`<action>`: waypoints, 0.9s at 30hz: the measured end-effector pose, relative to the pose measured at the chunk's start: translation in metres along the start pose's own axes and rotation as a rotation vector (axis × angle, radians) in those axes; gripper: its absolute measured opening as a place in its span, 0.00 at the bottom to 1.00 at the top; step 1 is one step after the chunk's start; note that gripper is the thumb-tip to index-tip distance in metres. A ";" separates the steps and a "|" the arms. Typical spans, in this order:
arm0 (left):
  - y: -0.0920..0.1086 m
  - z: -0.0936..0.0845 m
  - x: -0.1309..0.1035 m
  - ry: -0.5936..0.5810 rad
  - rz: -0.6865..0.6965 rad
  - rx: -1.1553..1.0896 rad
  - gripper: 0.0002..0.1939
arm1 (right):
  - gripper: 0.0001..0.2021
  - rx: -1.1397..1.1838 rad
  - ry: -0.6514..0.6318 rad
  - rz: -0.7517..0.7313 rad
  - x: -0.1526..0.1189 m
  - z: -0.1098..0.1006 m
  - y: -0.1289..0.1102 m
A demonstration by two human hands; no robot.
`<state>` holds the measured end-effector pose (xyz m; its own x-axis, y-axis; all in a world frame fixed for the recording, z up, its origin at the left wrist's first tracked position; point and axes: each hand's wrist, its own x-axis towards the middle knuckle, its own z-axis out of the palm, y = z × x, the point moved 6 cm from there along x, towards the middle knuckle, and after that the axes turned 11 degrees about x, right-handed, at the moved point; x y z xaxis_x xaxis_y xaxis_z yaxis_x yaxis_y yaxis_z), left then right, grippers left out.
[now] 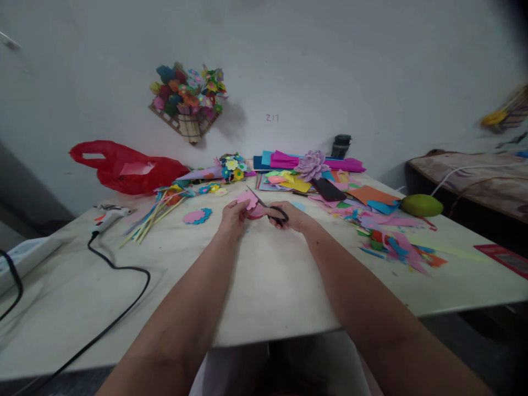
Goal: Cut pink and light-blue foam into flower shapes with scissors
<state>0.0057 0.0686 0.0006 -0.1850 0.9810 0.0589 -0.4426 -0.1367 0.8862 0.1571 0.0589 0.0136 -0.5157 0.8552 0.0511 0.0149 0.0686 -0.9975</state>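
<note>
Over the middle of the table, my left hand (234, 217) pinches a piece of pink paper (247, 200) with a scalloped edge. My right hand (291, 217) is wrapped round the black handles of a pair of scissors (279, 215). Their blades point up and left, against the pink piece. A second bit of pink (256, 211) hangs just below the blades; whether it is still joined I cannot tell. Left of my hands lie scalloped cutouts in pink and blue (198, 216), partly overlapping.
A glue gun (108, 219) with a black cord and a power strip (25, 256) lie at left, near thin sticks (159, 217) and a red bag (127, 168). Rightward are a phone (328, 190), paper scraps (398, 247) and a green fruit (421, 205). Paper flowers (233, 166) stand behind.
</note>
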 end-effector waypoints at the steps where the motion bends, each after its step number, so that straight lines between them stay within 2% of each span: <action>1: 0.000 0.000 0.000 0.003 0.000 0.001 0.11 | 0.15 0.001 0.004 0.005 0.000 0.000 0.000; 9: 0.001 -0.002 0.000 0.021 -0.003 -0.006 0.10 | 0.14 0.005 0.004 0.005 -0.001 -0.001 0.000; 20: 0.001 0.000 -0.001 -0.014 0.000 0.014 0.10 | 0.18 -0.014 -0.025 -0.016 -0.006 0.002 -0.006; 27: -0.003 0.003 0.000 -0.112 -0.014 0.082 0.09 | 0.18 0.021 -0.053 -0.035 -0.005 0.000 -0.003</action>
<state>0.0095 0.0690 -0.0005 -0.0779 0.9926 0.0928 -0.3701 -0.1152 0.9218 0.1597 0.0550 0.0168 -0.5605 0.8240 0.0834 -0.0215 0.0862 -0.9960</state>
